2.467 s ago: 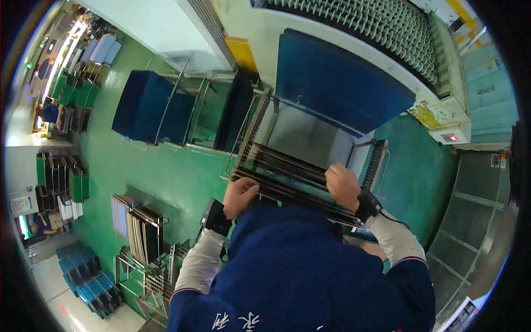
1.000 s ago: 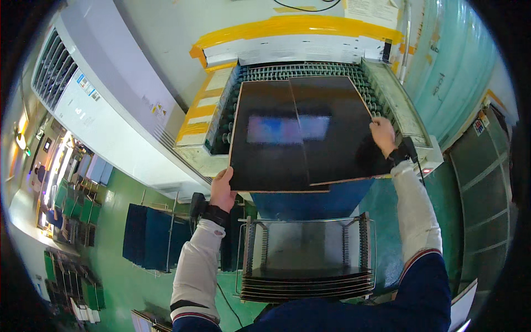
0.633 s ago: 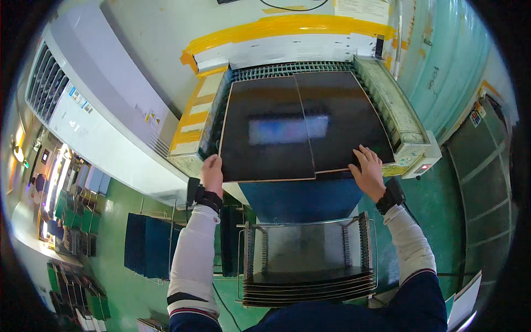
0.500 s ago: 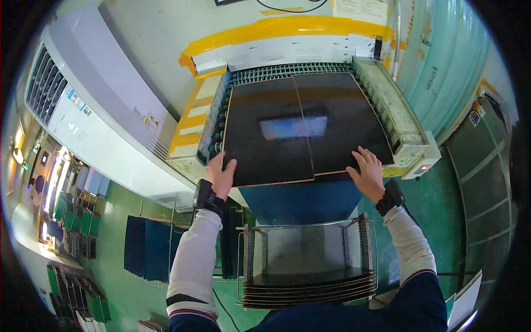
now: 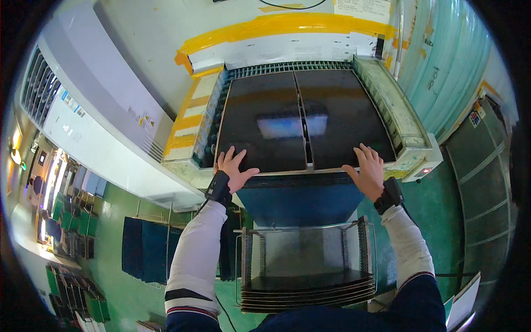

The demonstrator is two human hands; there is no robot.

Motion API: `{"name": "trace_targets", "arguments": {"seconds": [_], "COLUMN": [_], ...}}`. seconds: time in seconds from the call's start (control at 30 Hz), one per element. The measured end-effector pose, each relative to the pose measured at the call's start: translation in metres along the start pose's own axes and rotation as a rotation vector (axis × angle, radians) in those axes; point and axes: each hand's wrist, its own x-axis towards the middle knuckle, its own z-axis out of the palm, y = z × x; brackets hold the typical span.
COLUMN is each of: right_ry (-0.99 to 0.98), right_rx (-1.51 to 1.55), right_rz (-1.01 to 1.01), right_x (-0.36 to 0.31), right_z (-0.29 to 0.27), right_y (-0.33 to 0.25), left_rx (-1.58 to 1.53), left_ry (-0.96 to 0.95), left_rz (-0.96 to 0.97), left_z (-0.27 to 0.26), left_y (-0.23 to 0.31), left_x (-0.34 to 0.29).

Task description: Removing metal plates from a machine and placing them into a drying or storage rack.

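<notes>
Two black glossy panels lie side by side on a roller conveyor (image 5: 276, 67), with a narrow gap between them. On the near left corner of the left panel (image 5: 263, 110) rests my left hand (image 5: 235, 169), fingers spread, thumb along the front edge. My right hand (image 5: 367, 171) lies with spread fingers on the near right part of the right panel (image 5: 343, 105). Neither hand grips anything. Below the conveyor's front edge hangs a dark blue surface (image 5: 298, 202). Nearest my body stands a rack (image 5: 362, 243) holding several stacked panels (image 5: 307, 290).
A white air-conditioner-like cabinet (image 5: 116, 144) flanks the conveyor's left. A small box with a red-lit switch (image 5: 425, 171) juts from its right front corner. Dark blue panels (image 5: 145, 249) stand in a rack at lower left. A grey mesh-like panel (image 5: 478, 177) leans at right.
My left hand has moved from the left panel's side to its front edge. The left panel has shifted left and slightly away, opening a gap. My right hand stays nearly in place.
</notes>
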Motion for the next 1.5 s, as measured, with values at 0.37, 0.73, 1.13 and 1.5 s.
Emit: {"name": "trace_targets", "arguments": {"seconds": [0.37,0.73,1.13,1.5], "right_ry": [-0.025,-0.085,0.079,-0.103], "right_rx": [-0.012,-0.042,0.23,0.827], "right_rz": [0.02,0.01,-0.225,-0.464], "right_x": [0.039,0.064,0.042,-0.079], "right_z": [0.016,0.03,0.024,-0.019], "right_y": [-0.004,0.0,-0.044,-0.196], "left_rx": [0.031,-0.151,-0.767,-1.886], "left_ry": [0.03,0.158,0.04,-0.246], "left_rz": [-0.016,0.098,0.086,-0.176], "left_z": [0.005,-0.001,-0.026,-0.032], "left_y": [-0.01,-0.011,0.033,0.063], "left_x": [0.037,0.054,-0.007,-0.087]}}
